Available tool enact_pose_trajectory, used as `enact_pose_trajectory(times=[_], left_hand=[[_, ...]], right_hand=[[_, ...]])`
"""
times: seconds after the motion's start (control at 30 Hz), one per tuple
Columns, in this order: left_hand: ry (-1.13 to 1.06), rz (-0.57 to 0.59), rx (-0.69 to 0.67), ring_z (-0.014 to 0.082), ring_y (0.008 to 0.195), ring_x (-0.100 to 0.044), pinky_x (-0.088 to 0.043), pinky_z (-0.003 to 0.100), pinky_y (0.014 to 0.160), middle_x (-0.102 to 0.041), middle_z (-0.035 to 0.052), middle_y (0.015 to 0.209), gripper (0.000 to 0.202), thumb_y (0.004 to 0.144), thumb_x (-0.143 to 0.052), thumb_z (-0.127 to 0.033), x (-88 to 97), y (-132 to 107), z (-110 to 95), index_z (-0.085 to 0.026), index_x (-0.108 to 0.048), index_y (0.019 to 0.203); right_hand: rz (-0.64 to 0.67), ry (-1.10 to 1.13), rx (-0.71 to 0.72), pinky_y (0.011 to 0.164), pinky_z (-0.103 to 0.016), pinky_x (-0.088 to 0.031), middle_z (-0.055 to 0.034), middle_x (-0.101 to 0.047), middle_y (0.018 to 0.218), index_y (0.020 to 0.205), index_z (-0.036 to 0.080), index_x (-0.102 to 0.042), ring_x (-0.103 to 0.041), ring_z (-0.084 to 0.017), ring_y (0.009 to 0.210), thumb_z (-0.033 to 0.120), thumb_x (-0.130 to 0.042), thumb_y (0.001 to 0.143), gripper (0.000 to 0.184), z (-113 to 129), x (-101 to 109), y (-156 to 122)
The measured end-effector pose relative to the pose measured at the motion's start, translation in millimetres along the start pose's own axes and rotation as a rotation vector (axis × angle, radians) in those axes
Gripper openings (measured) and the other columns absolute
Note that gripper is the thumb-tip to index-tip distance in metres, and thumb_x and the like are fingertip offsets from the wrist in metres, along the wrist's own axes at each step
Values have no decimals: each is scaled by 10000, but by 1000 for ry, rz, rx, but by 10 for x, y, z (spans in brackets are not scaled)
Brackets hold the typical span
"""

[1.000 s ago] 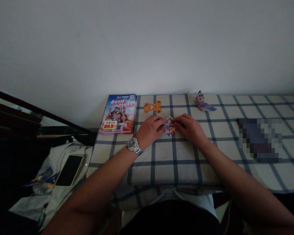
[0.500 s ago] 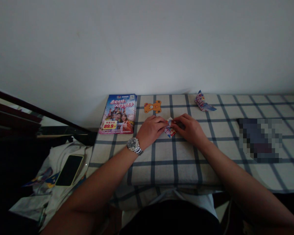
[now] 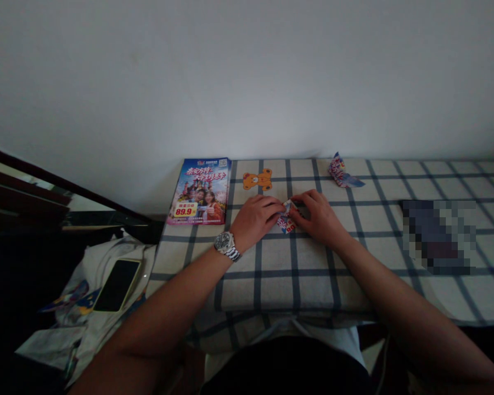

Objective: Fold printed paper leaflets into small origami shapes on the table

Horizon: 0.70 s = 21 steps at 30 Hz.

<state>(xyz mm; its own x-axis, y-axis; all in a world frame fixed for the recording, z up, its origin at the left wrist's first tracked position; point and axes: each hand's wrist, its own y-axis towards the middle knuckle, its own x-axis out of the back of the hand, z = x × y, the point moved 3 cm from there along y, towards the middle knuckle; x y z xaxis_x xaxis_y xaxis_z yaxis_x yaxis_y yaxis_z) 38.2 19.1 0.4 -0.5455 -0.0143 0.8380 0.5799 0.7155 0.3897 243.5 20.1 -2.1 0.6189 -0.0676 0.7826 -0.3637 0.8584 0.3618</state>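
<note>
Between my two hands, low over the checked tablecloth, is a small piece of folded printed paper with red and blue lettering and a white part on top. My left hand, with a metal watch on the wrist, pinches its left side. My right hand has thumb and fingers closed on its right side. The fingertips hide part of the folds. Farther back to the right stands a folded paper figure in similar colours, touched by neither hand.
A stack of printed flyers lies at the table's left end, beside a flat bear-shaped piece. A dark pixelated object is on the right. Left of the table, a phone rests on white cloth. A wall rises behind.
My fingers have shifted slightly on the paper, and its upper white part now looks more opened out. The right hand's index finger sits a little higher. Other things stay put.
</note>
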Motion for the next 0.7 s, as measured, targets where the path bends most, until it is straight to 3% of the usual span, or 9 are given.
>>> enact_pose_trajectory(times=[0.13, 0.27, 0.43, 0.7], left_hand=[[-15, 0, 32, 244, 1135, -652, -514, 444, 1030, -728, 63, 1213, 280, 988, -668, -189, 7, 1, -11, -222, -665, 1266], [-55, -36, 59, 252, 1138, -661, -527, 452, 1032, -724, 81, 1220, 323, 998, -673, -261, 16, -1, -25, -217, -633, 1316], [-293, -116, 112, 200, 1132, -703, -566, 376, 1006, -735, 60, 1251, 274, 1031, -635, -288, 69, -4, -69, -240, -639, 1301], [-527, -178, 227, 172, 1044, -740, -591, 317, 947, -779, 36, 1168, 213, 994, -699, -290, 123, -3, -71, -237, -721, 1199]], right_hand=[[5, 86, -25, 940, -489, -530, -115, -706, 1109, 1211, 229, -626, -654, -312, 1048, 322, -720, 930, 310, -5, 17, -16], [17, 310, -139, 844, -392, -554, -58, -706, 1040, 1221, 254, -583, -675, -244, 957, 342, -747, 913, 360, -36, 11, -51], [2, 617, -212, 700, -309, -542, -17, -692, 966, 1150, 260, -553, -665, -183, 832, 415, -759, 908, 354, -20, -11, -56], [41, 860, -299, 806, -345, -594, -32, -730, 1006, 1220, 261, -606, -709, -203, 910, 456, -791, 888, 427, 73, 7, -67]])
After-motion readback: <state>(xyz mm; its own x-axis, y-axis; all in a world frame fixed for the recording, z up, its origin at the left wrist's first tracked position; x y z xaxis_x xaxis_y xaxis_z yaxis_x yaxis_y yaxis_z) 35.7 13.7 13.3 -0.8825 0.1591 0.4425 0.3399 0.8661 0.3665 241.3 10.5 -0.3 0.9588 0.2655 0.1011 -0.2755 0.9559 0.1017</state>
